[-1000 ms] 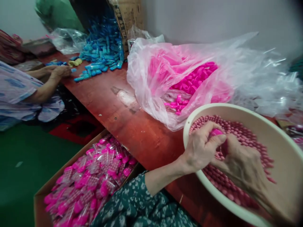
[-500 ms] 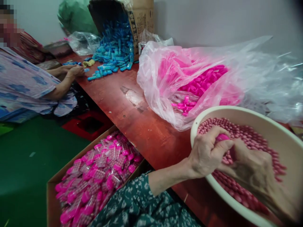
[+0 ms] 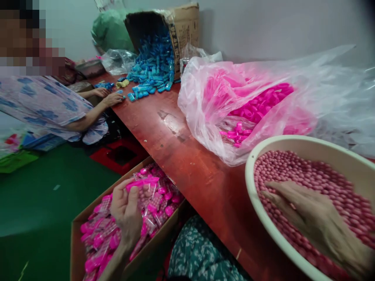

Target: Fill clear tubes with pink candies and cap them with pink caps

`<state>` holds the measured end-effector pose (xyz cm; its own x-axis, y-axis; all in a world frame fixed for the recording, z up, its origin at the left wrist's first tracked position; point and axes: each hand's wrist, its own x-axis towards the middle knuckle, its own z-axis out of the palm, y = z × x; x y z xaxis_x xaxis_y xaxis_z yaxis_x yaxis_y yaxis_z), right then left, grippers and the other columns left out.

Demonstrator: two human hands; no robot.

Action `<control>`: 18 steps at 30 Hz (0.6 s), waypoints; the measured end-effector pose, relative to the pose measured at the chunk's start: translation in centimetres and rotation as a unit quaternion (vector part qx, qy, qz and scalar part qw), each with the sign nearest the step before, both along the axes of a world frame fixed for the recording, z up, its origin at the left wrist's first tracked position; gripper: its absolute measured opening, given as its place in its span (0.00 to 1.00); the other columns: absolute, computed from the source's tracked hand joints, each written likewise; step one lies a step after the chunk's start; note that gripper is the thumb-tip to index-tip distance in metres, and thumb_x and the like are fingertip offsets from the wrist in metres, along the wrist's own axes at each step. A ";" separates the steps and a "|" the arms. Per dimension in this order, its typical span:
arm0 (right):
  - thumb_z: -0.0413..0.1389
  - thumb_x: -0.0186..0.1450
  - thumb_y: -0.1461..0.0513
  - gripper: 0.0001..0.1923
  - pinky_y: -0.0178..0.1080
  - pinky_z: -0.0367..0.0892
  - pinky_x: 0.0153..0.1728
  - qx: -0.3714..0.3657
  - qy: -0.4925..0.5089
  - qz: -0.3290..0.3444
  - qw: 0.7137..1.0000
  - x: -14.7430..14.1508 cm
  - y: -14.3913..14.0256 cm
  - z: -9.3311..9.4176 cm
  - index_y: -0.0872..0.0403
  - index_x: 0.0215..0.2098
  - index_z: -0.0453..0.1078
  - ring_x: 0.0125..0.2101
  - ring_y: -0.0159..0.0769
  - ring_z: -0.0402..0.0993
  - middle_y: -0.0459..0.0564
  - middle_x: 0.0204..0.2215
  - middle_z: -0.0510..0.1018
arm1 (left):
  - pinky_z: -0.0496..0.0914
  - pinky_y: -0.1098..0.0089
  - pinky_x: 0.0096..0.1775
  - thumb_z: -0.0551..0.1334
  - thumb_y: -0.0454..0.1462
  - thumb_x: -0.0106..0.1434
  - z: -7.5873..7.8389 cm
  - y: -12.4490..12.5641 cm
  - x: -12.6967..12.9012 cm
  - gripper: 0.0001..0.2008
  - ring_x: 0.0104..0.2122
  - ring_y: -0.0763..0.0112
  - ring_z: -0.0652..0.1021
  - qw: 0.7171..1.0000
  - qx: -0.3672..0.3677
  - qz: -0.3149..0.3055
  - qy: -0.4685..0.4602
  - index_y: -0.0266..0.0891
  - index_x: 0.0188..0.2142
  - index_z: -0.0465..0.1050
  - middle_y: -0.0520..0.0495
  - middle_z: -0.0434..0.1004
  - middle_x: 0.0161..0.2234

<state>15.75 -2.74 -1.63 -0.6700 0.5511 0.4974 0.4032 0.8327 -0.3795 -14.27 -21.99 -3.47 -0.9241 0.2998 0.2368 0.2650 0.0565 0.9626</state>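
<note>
The pink packet (image 3: 142, 182) sits pinched between the thumb and fingers of the left hand (image 3: 126, 212), held just above the open cardboard box (image 3: 76, 234) down at the near left, below the table edge. That box is heaped with more clear packets (image 3: 152, 203) of pink pieces. Over on the right, the right hand (image 3: 307, 218) lies flat and spread, fingers loosely apart, resting on the pink beads (image 3: 331, 179) that fill the cream basin (image 3: 252, 183); it grips nothing that shows. The basin stands on the near right of the red-brown table (image 3: 187, 164). Just beyond it, a clear plastic bag (image 3: 205, 101) slumps open, full of bright pink caps (image 3: 254, 105). Farther off, at the far end of the table, a tipped carton (image 3: 184, 23) spills blue pieces (image 3: 152, 70) across the wood. At the far left, another person in a pale flowered sleeve (image 3: 52, 109) has both hands at the edge of that blue pile. A green sack (image 3: 111, 33) stands behind the carton, and green floor (image 3: 43, 203) spreads out at the near left.
</note>
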 end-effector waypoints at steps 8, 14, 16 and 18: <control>0.45 0.69 0.64 0.10 0.33 0.67 0.23 -0.169 -0.035 0.125 0.977 -8.3 -7.2 1.8 0.53 0.37 0.68 0.23 0.32 0.70 0.46 0.23 0.71 | 0.70 0.74 0.30 0.59 0.38 0.62 0.6 1.7 4.7 0.14 0.27 0.74 0.75 0.947 0.072 -0.226 -0.216 0.41 0.48 0.65 0.50 0.76 0.30; 0.44 0.69 0.64 0.13 0.32 0.70 0.29 -0.265 0.155 0.034 0.951 -10.9 -8.7 0.0 0.56 0.50 0.63 0.29 0.31 0.70 0.49 0.30 0.71 | 0.69 0.74 0.38 0.60 0.39 0.62 -1.6 2.9 7.2 0.15 0.34 0.71 0.75 0.925 0.019 -0.340 -0.169 0.38 0.48 0.70 0.47 0.76 0.38; 0.43 0.69 0.64 0.16 0.34 0.71 0.30 -0.215 0.139 0.004 0.967 -10.8 -8.4 -0.1 0.59 0.54 0.60 0.30 0.34 0.70 0.52 0.31 0.71 | 0.68 0.72 0.45 0.59 0.39 0.63 -1.6 3.2 7.3 0.16 0.42 0.67 0.74 0.923 -0.003 -0.356 -0.145 0.39 0.50 0.70 0.46 0.74 0.45; 0.42 0.70 0.62 0.21 0.39 0.72 0.31 -0.132 0.081 0.003 0.988 -10.7 -8.2 0.1 0.65 0.58 0.56 0.33 0.38 0.71 0.58 0.35 0.72 | 0.66 0.70 0.49 0.58 0.39 0.63 -1.1 3.5 7.4 0.19 0.48 0.64 0.72 0.914 -0.011 -0.380 -0.140 0.42 0.54 0.66 0.46 0.71 0.51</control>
